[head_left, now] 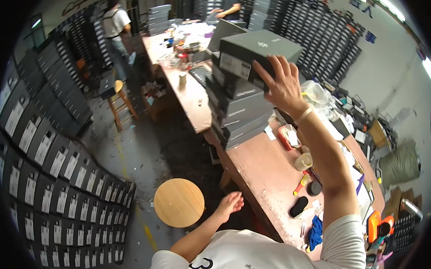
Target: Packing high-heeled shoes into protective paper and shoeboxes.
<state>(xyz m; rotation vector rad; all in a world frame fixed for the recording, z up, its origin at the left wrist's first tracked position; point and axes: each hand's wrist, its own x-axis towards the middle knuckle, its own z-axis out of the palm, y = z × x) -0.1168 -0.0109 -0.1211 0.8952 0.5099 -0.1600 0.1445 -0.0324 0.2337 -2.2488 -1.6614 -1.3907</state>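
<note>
R hand (281,87) gripping top dark box (257,50) on stack (238,110) — L hand (230,203) open, empty.

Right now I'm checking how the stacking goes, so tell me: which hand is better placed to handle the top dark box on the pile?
The right hand. It is raised and lies against the top dark box of the stack on the workbench. The left hand hangs low and empty near the round wooden stool, off the bench.
</note>
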